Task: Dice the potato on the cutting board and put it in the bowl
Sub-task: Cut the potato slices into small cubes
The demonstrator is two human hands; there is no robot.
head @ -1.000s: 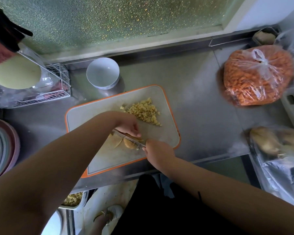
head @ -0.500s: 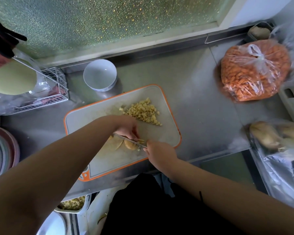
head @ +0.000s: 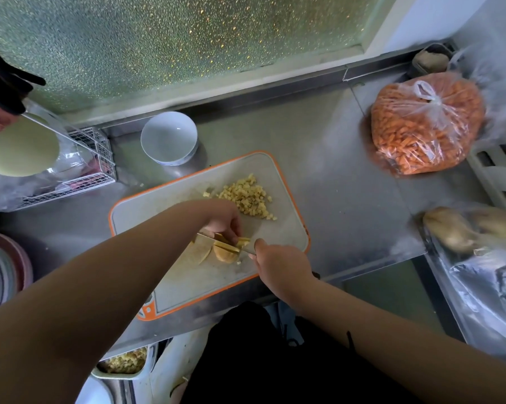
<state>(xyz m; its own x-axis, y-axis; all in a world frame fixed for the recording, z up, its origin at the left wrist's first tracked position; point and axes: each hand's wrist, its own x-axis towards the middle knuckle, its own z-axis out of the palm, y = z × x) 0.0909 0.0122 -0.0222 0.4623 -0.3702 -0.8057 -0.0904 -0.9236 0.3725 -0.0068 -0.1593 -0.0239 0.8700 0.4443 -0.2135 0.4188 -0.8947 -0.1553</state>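
Note:
An orange-rimmed grey cutting board (head: 286,217) lies on the steel counter. A heap of diced potato (head: 250,196) sits on its far part. Near its middle lies a potato piece (head: 225,253) with cut strips beside it. My left hand (head: 225,221) holds the potato strips with curled fingers. My right hand (head: 278,262) grips the handle of a knife (head: 216,239), whose blade lies across the potato just in front of my left fingers. A white bowl (head: 168,138) stands beyond the board, with nothing in it.
A bag of orange carrot pieces (head: 424,123) sits at the far right, bagged potatoes (head: 456,228) nearer right. A wire rack (head: 94,158) and a pale lid (head: 18,147) stand at the left, stacked plates (head: 4,272) at the left edge. A tray of diced potato (head: 126,364) sits below the counter.
The view has shifted slightly. The knife blade has moved a little along the potato, and more cut strips show beside my left fingers. Both hands keep their holds.

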